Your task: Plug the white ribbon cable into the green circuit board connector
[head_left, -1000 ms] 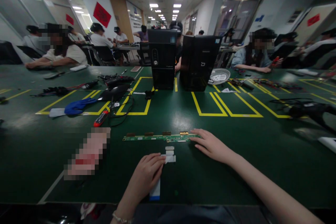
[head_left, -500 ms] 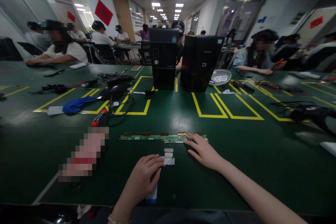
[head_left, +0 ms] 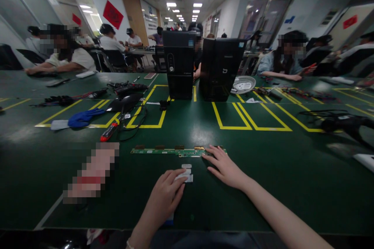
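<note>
A long, narrow green circuit board point(head_left: 163, 151) with brown tabs along its far edge lies across the table in front of me. My right hand point(head_left: 223, 165) rests on its right end, fingers spread and lying flat. Nearer to me is a white flat ribbon cable point(head_left: 188, 178). The fingers of my left hand point(head_left: 166, 190) are together, with the fingertips and thumb on this cable. Under the left palm and wrist a blue end of the cable shows; the middle stretch is hidden by the hand.
Two black computer towers point(head_left: 179, 66) stand beyond the board. To the left lie a red-and-black screwdriver point(head_left: 109, 131), a blue glove point(head_left: 84, 118), black cables and a blurred-out pinkish item point(head_left: 93, 175). A white basket point(head_left: 244, 85) and a black device point(head_left: 339, 122) are on the right. Several people sit around.
My left hand has shifted slightly right and forward over the ribbon cable, its fingers covering more of it. The right hand stays on the board. The view has moved a little.
</note>
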